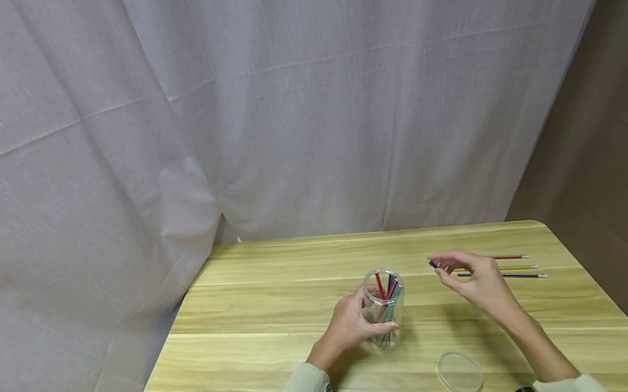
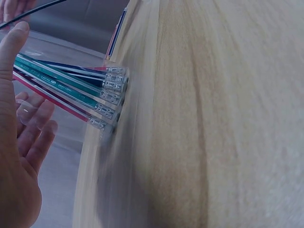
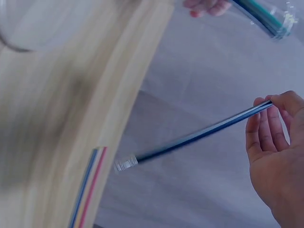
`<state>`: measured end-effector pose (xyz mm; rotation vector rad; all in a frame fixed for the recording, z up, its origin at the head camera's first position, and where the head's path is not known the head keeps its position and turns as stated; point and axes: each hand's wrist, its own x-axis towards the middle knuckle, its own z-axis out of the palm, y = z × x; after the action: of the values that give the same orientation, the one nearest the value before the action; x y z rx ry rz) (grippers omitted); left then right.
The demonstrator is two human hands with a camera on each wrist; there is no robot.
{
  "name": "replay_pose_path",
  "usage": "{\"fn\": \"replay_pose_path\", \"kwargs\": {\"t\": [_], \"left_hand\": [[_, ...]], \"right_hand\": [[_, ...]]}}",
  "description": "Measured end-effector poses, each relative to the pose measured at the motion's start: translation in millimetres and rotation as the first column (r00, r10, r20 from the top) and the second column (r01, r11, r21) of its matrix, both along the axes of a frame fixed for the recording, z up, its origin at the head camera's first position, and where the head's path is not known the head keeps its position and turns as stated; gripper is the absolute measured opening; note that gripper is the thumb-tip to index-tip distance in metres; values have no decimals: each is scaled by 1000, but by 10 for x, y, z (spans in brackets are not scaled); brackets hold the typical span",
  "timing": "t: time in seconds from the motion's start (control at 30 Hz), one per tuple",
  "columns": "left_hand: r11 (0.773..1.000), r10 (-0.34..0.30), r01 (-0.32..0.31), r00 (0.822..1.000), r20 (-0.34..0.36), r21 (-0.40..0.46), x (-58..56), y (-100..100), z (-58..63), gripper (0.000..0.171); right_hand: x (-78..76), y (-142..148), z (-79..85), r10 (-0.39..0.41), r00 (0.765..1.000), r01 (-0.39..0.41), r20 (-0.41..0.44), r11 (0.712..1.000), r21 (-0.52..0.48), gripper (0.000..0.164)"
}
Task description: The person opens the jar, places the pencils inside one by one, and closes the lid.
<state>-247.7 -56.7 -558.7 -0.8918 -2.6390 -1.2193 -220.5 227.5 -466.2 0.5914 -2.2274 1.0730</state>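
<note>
My left hand grips a clear round jar from its left side, thumb across the front. Inside the jar lean several pencils, red, dark blue and green, with their eraser ends down at the base. To the right of the jar, my right hand pinches a dark blue pencil near one end between thumb and fingertips. That pencil is raised off the table, and its eraser end points away from the hand in the right wrist view.
On the right of the wooden table lie a red pencil, a yellow pencil and a blue pencil, side by side. A clear round lid lies nearer the front. Grey curtain hangs behind the table.
</note>
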Motion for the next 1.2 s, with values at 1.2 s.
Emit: {"fn": "replay_pose_path", "kwargs": {"t": [1.2], "left_hand": [[1000, 5, -5, 1000, 13, 14, 0, 3, -14, 71]], "right_hand": [[506, -197, 1037, 322, 947, -292, -3, 852, -435, 22]]}}
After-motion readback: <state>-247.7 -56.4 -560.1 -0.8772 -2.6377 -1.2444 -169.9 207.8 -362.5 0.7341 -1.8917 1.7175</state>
